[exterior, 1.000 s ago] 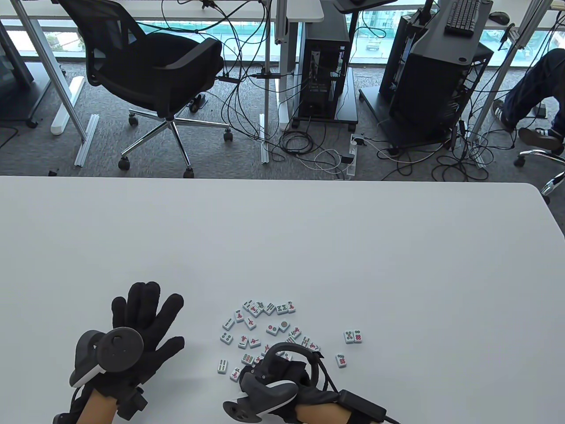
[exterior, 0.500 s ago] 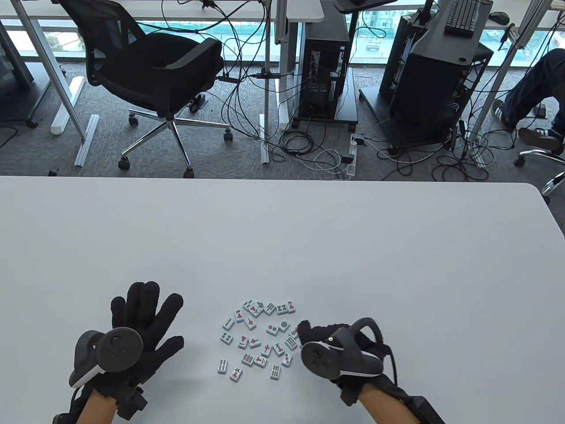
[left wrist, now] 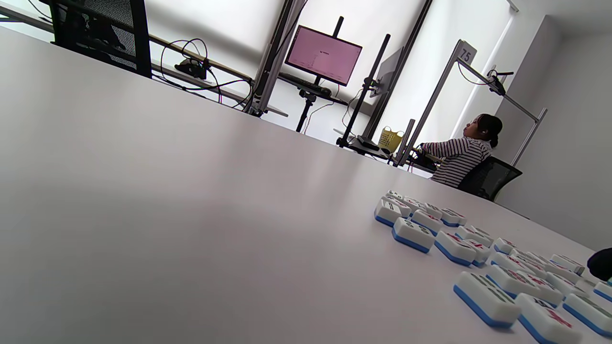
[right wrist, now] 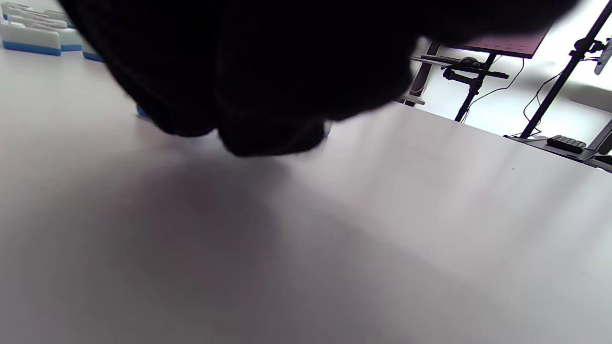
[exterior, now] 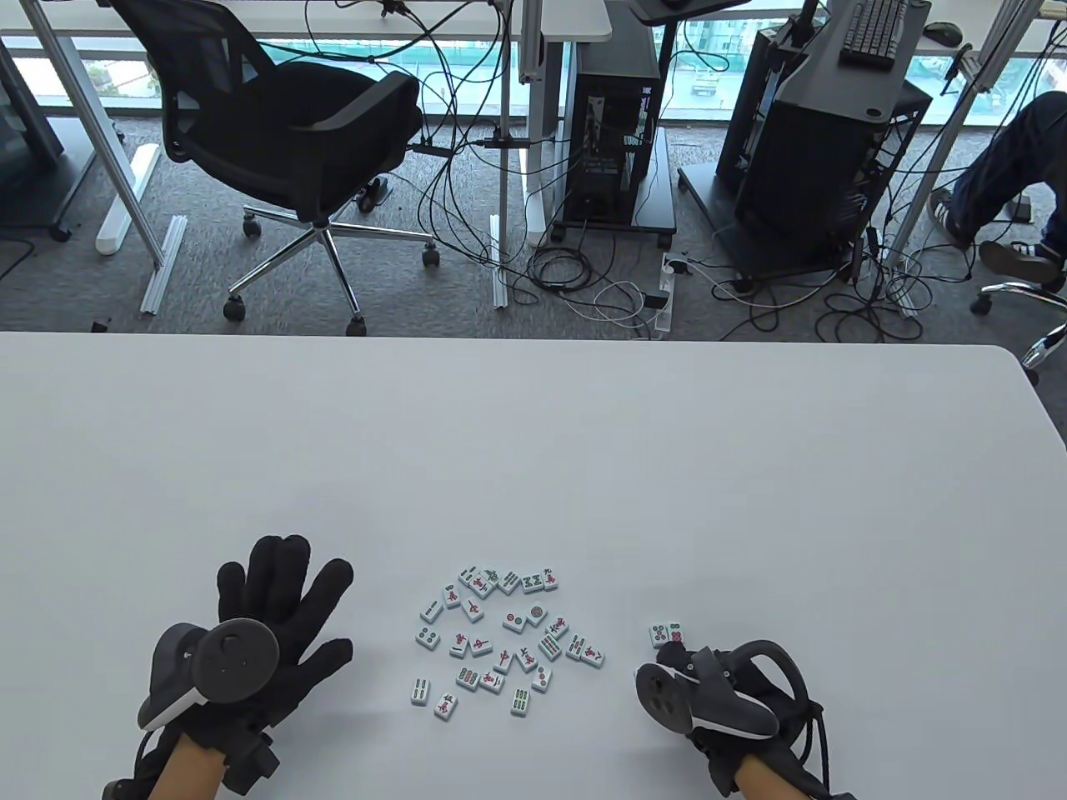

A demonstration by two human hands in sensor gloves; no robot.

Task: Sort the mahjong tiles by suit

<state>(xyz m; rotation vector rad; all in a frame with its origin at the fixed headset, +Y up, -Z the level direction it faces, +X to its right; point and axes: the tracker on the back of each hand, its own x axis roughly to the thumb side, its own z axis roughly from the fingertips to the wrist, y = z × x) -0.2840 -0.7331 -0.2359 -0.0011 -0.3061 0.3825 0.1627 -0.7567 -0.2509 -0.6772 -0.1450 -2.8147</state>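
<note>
Glossy rectangular blue-backed mahjong tiles (exterior: 500,633)

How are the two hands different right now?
The left hand lies flat with fingers spread wide, while the right hand has its fingers hidden under its tracker. The left hand rests apart from the tiles, to their left; the right hand sits right beside the small pair of tiles. Both wear black gloves with trackers.

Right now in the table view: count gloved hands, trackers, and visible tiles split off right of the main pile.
Gloved hands: 2 (left hand, right hand)
Trackers: 2 (left tracker, right tracker)
Split-off tiles: 2, side by side
Total: 6
</note>
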